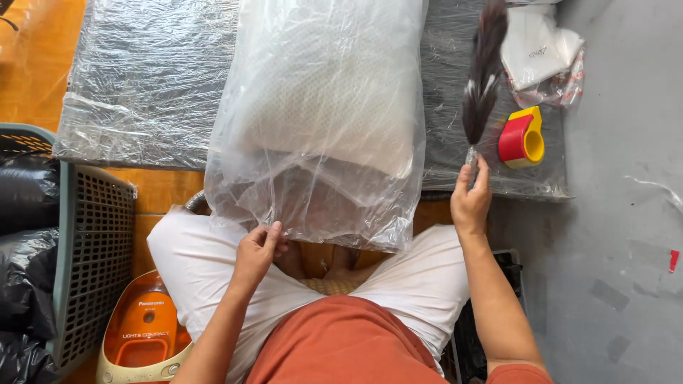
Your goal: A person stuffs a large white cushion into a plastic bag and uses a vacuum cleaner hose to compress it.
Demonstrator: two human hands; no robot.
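**A:** Starting at my left, what do you have?

**B:** I see shiny black plastic bags (28,235) at the frame edge, then a grey-green perforated plastic basket (92,263) beside them. Below that sits an orange and cream canister vacuum cleaner (142,331), close against my left knee in white trousers.

**A:** And my left hand?

**B:** Your left hand (257,250) is closed in a pinch on the lower open edge of the large clear plastic bag (320,192). That bag holds a white textured pillow (334,99) and lies from my lap up over the low surface wrapped in crinkled clear film (142,78).

**A:** Further right?

**B:** My right hand (471,199) is just past the bag's right edge, fingers gripped narrow around the base of a dark feather duster with white flecks (482,71), which stands upright above the hand. Just beside it rests a red and yellow plastic tape dispenser (521,137) on the wrapped surface. Above that lies a white folded item in a clear wrapper (537,46). A grey concrete floor (619,213) fills the right side.
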